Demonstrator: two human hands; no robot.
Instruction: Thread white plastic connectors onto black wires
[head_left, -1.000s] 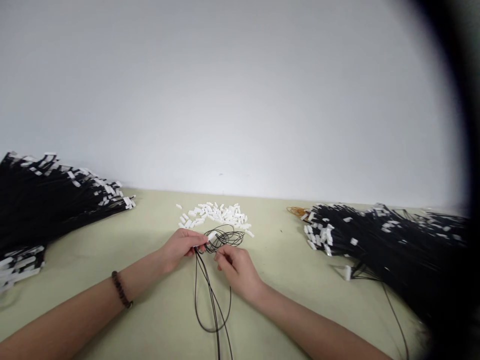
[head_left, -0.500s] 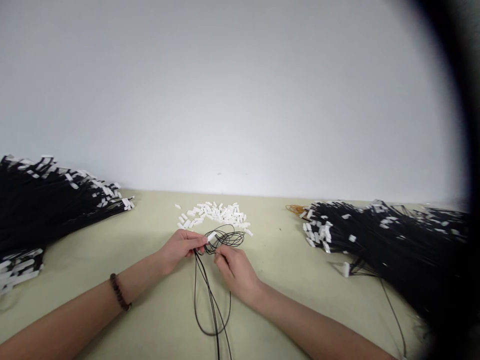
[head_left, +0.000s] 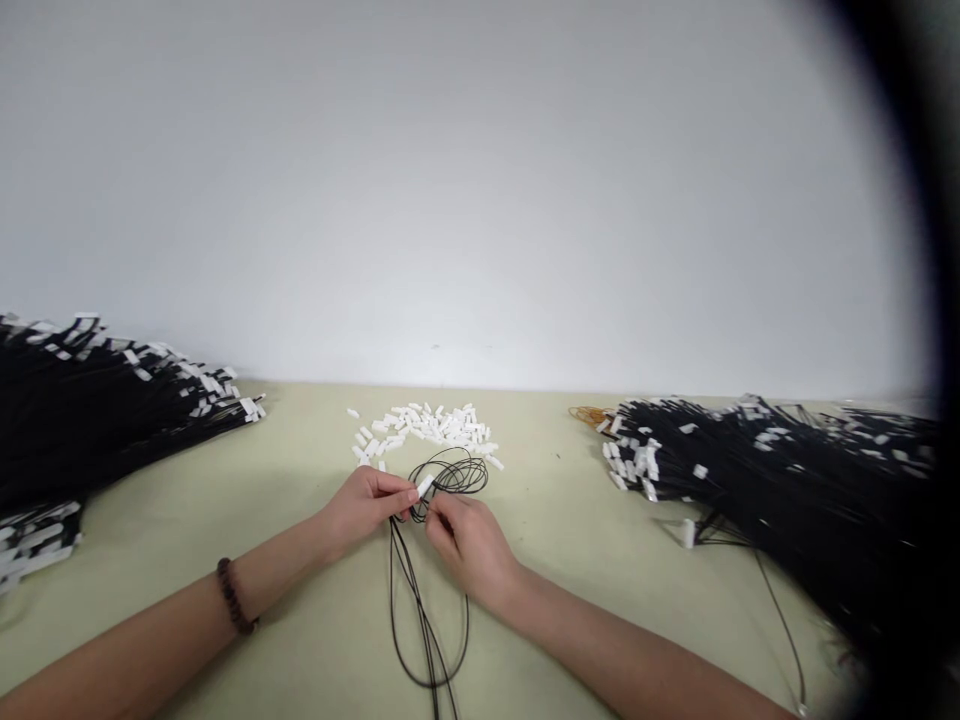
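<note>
My left hand pinches a small white plastic connector between thumb and fingers. Just to its right, my right hand is closed with its fingertips pressed together close to the connector; a thin black wire seems to be in them, though the tips are partly hidden. Thin black wires curl in loops behind both hands. More black wires run from under my left hand toward the near edge, one of them in a long loop.
Loose white connectors lie in a pile beyond my hands on the pale green table. Large bundles of black wires with white ends lie at left and right. A brownish-orange coil sits by the right bundle. A plain wall stands behind.
My left thumb and the white connector have shifted slightly right and down, and the connector now stands more steeply. My right hand has barely moved. The hanging wire loop sits a little lower.
</note>
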